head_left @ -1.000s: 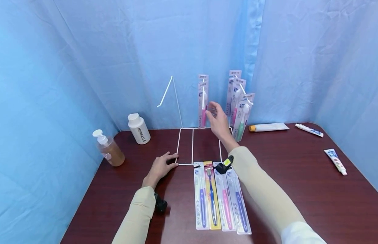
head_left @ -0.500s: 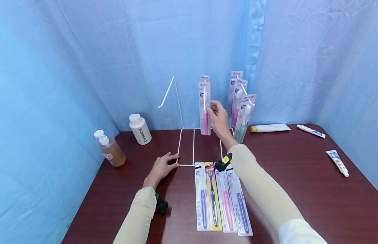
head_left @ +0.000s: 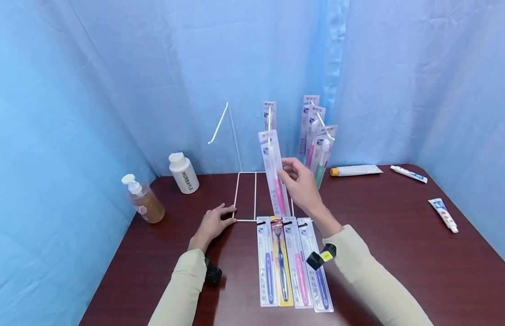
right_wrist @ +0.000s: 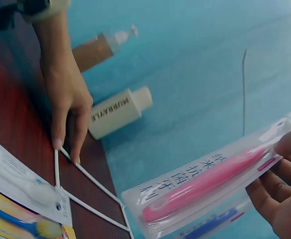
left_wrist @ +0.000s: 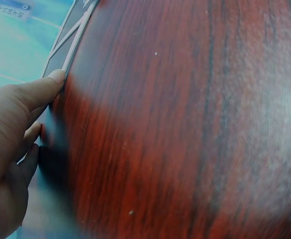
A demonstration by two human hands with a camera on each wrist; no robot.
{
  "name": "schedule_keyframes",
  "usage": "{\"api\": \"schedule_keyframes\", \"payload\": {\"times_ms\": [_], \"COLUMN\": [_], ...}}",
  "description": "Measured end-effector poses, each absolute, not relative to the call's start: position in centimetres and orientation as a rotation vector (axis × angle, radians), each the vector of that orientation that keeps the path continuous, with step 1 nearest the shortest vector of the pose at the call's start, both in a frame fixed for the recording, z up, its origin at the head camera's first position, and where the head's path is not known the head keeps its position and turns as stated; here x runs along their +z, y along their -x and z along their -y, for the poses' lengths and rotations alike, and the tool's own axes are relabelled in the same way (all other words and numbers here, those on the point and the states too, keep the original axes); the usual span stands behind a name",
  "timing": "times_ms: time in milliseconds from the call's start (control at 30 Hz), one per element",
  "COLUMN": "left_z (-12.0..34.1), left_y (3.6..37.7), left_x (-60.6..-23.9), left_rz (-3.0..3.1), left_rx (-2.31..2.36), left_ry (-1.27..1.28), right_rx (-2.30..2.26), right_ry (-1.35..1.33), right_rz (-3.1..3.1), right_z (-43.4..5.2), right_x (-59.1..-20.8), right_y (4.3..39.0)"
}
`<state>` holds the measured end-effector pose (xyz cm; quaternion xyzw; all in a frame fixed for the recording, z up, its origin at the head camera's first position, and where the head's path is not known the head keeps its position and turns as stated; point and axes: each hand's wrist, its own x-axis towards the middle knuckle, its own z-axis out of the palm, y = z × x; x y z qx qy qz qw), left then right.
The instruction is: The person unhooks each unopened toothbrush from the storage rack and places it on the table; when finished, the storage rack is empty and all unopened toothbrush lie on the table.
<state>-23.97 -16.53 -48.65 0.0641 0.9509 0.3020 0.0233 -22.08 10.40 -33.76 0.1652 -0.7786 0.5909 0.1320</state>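
Observation:
My right hand (head_left: 300, 181) pinches a packaged pink toothbrush (head_left: 274, 174) by its edge and holds it upright above the white wire rack's base (head_left: 245, 218). The same pink toothbrush pack (right_wrist: 205, 185) fills the right wrist view, with my fingers (right_wrist: 282, 199) round its handle end. My left hand (head_left: 213, 224) lies on the table, fingertips pressing the rack's front left corner; the left wrist view shows one fingertip (left_wrist: 53, 79) on the wire. Several toothbrush packs (head_left: 290, 262) lie side by side in front of the rack. More packs (head_left: 317, 145) hang on the rack's right hook, one (head_left: 269, 115) on the middle hook.
A white bottle (head_left: 183, 172) and an amber pump bottle (head_left: 142, 200) stand at the table's back left. Toothpaste tubes (head_left: 356, 170) (head_left: 408, 174) (head_left: 442, 214) lie at the back right and right. The rack's left hook (head_left: 219, 123) is bare. Blue curtain surrounds the table.
My right hand took hold of the pink toothbrush pack on the middle hook, drew it off, and brought it down and toward me. The left hand stayed on the rack's corner.

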Motion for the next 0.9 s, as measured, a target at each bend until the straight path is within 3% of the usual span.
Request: {"api": "schedule_keyframes", "payload": {"times_ms": [467,900], "left_z": [16.7,16.6], "left_y": [24.4,24.1], "left_x": [-49.0,-49.1], "left_rz": [-2.954,-2.936], "left_rx": [0.921,0.947], "left_ry": [-0.211,-0.209], "right_rx": [1.825,1.823], "right_ry": [-0.569,-0.239], "right_rz": [2.193,2.429], "right_z": [-11.7,-18.0], "right_x": [-34.7,-40.2], "right_y": [19.3,16.9]}}
